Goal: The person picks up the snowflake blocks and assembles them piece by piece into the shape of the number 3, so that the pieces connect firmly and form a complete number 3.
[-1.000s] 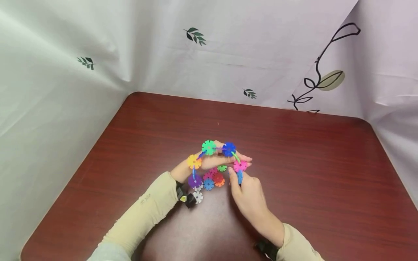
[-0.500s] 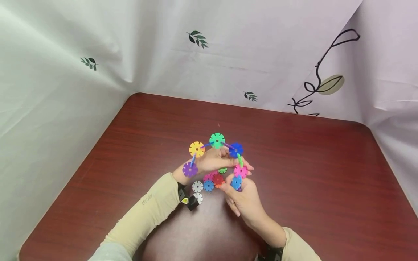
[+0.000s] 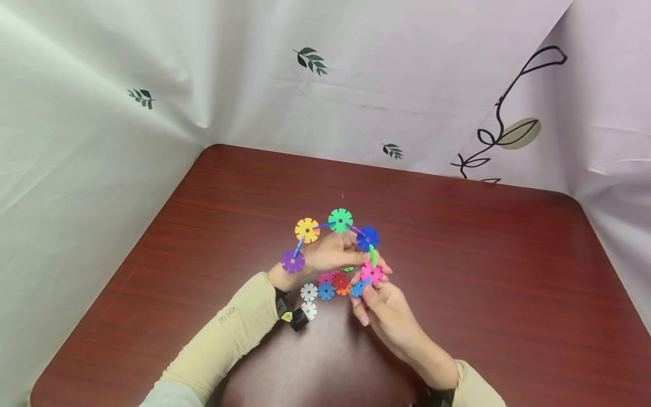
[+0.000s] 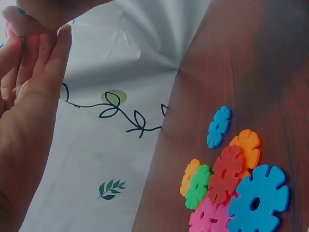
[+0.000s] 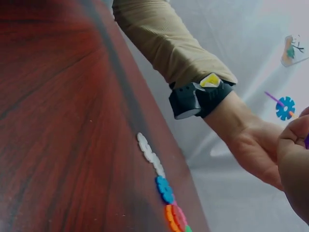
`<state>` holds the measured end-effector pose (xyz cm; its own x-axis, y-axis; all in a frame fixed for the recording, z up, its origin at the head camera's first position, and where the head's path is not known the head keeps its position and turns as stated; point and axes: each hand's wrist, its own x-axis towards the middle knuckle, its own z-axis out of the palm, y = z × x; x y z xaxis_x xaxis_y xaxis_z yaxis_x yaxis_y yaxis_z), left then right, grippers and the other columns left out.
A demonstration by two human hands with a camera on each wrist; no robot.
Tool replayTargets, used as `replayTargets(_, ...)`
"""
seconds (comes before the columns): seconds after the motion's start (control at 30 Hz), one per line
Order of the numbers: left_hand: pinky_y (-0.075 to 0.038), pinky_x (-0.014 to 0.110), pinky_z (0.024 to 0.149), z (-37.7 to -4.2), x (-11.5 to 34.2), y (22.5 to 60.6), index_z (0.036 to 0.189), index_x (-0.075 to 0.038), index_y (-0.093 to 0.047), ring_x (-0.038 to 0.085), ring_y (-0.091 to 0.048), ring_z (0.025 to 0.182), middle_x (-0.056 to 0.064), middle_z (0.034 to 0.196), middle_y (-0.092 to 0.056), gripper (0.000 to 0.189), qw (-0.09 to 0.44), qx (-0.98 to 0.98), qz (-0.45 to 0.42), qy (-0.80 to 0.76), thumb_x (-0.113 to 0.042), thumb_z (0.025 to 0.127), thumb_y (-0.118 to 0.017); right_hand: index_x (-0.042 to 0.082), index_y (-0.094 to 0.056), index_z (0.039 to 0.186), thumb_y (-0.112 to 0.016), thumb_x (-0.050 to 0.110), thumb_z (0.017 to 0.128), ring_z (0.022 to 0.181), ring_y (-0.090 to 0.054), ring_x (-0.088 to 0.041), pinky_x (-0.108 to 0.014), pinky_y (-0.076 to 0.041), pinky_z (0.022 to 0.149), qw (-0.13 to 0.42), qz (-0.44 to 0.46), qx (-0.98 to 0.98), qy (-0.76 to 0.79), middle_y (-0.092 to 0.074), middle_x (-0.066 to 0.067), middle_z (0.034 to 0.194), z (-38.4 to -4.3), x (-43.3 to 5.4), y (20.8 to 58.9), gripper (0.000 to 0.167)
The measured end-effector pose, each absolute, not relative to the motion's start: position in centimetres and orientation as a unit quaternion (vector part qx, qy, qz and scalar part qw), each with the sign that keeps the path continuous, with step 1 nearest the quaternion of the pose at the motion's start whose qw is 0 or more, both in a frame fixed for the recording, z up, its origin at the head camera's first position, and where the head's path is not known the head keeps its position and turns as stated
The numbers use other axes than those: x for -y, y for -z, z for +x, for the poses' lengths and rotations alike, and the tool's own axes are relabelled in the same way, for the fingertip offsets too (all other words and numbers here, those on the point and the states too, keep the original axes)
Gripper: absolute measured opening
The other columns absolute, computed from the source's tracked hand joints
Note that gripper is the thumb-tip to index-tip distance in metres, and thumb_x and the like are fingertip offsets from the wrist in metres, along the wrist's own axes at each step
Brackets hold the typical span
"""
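Near frame centre, our left hand (image 3: 329, 252) holds the snowflake-disc chain (image 3: 335, 216), which arches up-left from the light-blue disc (image 3: 359, 289) our right hand (image 3: 391, 314) pinches.

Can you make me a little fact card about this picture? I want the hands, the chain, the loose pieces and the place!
Left hand: holds the chain near its dark blue disc
Right hand: pinches the light blue disc beside the pink disc
Chain shape: curved, not a closed ring
Loose pieces: white discs, plus blue, red, orange, pink and green ones
Place: reddish-brown table, pale cloth behind
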<state>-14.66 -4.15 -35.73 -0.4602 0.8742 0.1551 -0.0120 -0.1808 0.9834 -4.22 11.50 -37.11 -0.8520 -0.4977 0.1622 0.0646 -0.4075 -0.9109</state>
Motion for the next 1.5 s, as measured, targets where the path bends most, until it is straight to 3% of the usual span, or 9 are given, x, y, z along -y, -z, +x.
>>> replayTargets(0.2,-0.048,0.041,0.093,-14.4,3.8,35.8,0.109,0.020,-0.054,0.030,-0.063,0.104,0.032,0.109,-0.060,0.047,0.353,-0.517,0.391,-0.675,-0.024,0.093,-0.057,0.003,-0.045,0.111,-0.032,0.011,0.103,0.061,-0.040,-0.008,-0.025,-0.029,0.055,0.158,-0.234,-0.532,0.798,-0.044,0.004,0.073,-4.0,-11.7,36.9,0.018)
replayTargets(0.43,-0.044,0.041,0.098,-14.0,3.7,35.7,0.111,0.021,-0.054,0.035,-0.060,0.109,0.030,0.110,-0.061,0.042,0.344,-0.533,0.404,-0.660,-0.019,0.095,-0.053,0.001,-0.042,0.112,-0.031,0.010,0.102,0.065,-0.043,-0.007,-0.024,-0.033,0.059,0.149,-0.247,-0.544,0.788,-0.044,0.003,0.071,-3.7,-12.0,37.2,0.017)
replayTargets(0.63,-0.044,0.041,0.098,-13.3,3.4,35.4,0.110,0.020,-0.055,0.035,-0.060,0.109,0.031,0.108,-0.062,0.039,0.323,-0.548,0.390,-0.666,-0.017,0.095,-0.054,0.000,-0.042,0.111,-0.029,0.006,0.102,0.063,-0.038,-0.014,-0.029,-0.032,0.057,0.133,-0.286,-0.548,0.775,-0.037,-0.007,0.068,-3.8,-12.2,37.2,0.017)
replayTargets(0.8,-0.046,0.039,0.096,-12.8,2.6,34.8,0.109,0.013,-0.060,0.026,-0.063,0.106,0.027,0.107,-0.064,0.029,0.289,-0.573,0.396,-0.657,-0.011,0.095,-0.052,0.001,-0.043,0.112,-0.029,0.003,0.101,0.058,-0.030,-0.018,-0.030,-0.025,0.054,0.132,-0.309,-0.499,0.799,-0.032,-0.009,0.066,-3.8,-12.8,36.9,0.018)
replayTargets(1.0,-0.049,0.039,0.092,-12.5,2.0,34.5,0.109,0.012,-0.060,0.025,-0.064,0.103,0.029,0.108,-0.062,0.025,0.264,-0.578,0.359,-0.683,-0.005,0.096,-0.048,0.001,-0.049,0.115,-0.040,-0.002,0.097,0.058,-0.029,-0.011,-0.027,-0.021,0.055,0.133,-0.229,-0.463,0.846,-0.042,0.005,0.073,-3.6,-12.7,37.1,0.021)
replayTargets(1.2,-0.050,0.038,0.089,-12.5,2.5,34.4,0.107,0.006,-0.063,0.022,-0.066,0.101,0.019,0.105,-0.067,0.022,0.203,-0.620,0.343,-0.675,-0.007,0.095,-0.050,0.001,-0.051,0.119,-0.036,0.004,0.100,0.051,-0.033,-0.010,-0.026,-0.026,0.049,0.119,-0.199,-0.544,0.806,-0.047,0.004,0.073,-3.3,-12.4,37.2,0.024)
replayTargets(1.27,-0.051,0.039,0.088,-12.5,2.5,34.3,0.107,0.007,-0.064,0.022,-0.066,0.100,0.020,0.105,-0.067,0.022,0.183,-0.627,0.343,-0.676,-0.007,0.095,-0.051,0.000,-0.053,0.119,-0.036,0.004,0.101,0.048,-0.036,-0.010,-0.025,-0.028,0.044,0.075,-0.205,-0.600,0.770,-0.048,0.002,0.070,-3.2,-12.3,37.1,0.026)
replayTargets(1.33,-0.052,0.040,0.087,-12.7,2.3,34.6,0.107,0.012,-0.061,0.030,-0.064,0.102,0.028,0.106,-0.064,0.024,0.170,-0.612,0.355,-0.686,-0.007,0.096,-0.050,0.002,-0.058,0.108,-0.038,0.001,0.099,0.046,-0.038,-0.008,-0.023,-0.031,0.041,-0.014,-0.213,-0.686,0.695,-0.047,0.001,0.064,-3.0,-12.3,37.1,0.022)
replayTargets(1.5,-0.047,0.046,0.094,-12.6,1.7,35.1,0.112,0.021,-0.051,0.047,-0.055,0.107,0.039,0.113,-0.054,0.028,0.196,-0.581,0.339,-0.714,-0.001,0.097,-0.043,0.010,-0.060,0.082,-0.052,-0.001,0.090,0.049,-0.037,0.002,-0.010,-0.031,0.042,-0.246,-0.178,-0.836,0.457,-0.046,0.007,0.058,-2.8,-12.3,37.1,0.016)
